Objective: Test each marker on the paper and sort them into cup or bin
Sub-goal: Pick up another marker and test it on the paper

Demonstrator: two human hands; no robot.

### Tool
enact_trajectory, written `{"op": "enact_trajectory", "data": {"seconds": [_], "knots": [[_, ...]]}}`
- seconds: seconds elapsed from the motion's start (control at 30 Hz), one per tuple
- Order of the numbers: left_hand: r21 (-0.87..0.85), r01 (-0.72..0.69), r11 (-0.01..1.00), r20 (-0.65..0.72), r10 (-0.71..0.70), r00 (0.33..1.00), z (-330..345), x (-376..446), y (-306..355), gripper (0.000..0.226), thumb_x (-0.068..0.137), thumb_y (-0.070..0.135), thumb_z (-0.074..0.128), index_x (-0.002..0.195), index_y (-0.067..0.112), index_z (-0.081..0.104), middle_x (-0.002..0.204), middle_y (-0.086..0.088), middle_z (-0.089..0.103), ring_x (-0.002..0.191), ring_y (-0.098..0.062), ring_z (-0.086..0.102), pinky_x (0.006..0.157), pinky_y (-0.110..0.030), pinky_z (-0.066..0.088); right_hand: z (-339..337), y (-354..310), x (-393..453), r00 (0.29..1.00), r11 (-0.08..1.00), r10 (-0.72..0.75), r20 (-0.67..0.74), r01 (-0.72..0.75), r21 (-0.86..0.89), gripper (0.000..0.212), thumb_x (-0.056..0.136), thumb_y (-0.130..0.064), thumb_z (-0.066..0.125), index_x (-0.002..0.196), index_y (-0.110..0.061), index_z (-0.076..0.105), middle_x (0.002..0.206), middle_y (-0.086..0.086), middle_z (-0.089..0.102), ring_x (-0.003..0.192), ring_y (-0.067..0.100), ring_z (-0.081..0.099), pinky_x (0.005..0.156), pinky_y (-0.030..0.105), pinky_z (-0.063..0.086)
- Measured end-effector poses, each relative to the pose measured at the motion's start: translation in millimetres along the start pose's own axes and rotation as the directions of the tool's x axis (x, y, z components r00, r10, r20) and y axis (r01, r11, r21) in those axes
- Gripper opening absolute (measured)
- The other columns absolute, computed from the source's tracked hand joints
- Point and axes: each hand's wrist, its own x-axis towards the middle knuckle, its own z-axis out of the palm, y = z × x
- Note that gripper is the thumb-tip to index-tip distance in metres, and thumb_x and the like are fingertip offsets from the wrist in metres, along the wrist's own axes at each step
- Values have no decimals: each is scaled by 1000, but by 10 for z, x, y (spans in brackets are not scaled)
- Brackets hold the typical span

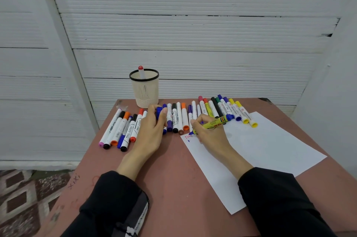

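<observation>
Prob. a home corner, makeshift: white corrugated wall panels point(193, 30) across top, patterned rug point(21, 196) lower left, scribbled reddish table point(170, 169) w/ markers.

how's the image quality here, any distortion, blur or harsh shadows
Head view: wide-angle bending bows the wall panel lines and stretches the sleeves at the bottom; light is soft and even, with only a faint shadow under the right hand on the paper; the marker labels are soft, mostly unreadable; no glare.

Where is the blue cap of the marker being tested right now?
In the head view, the blue cap is pinched in the left hand, left of centre, just below the cup, over the marker row.
</observation>
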Motion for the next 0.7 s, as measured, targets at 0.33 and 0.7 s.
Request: {"op": "enact_trajectory", "data": {"seconds": [0.33, 0.7], "knots": [[19, -9, 1000, 1, 9, 1000, -8, -12, 22, 16, 98, 46, 37, 88, 35, 42, 78, -3, 58, 68, -10, 52, 64, -25, 43, -50, -47, -18, 1000, 1000, 7, 29, -8, 9, 29, 93, -32, 63, 72, -12, 60, 59, -7, 60, 60, 0, 57, 60, 13, 44], [35, -4, 999, 12, 3, 1000, 9, -7, -8, 16, 99, 45, 38, 87, 35, 42, 75, 0, 56, 67, -9, 50, 63, -22, 39, -46, -78, -17, 989, 988, 150, -6, -149, 40, 33, 90, -1, 54, 60, -7, 41, 53, 5, 30, 44, 11, 30, 44, 17, 30]]}}
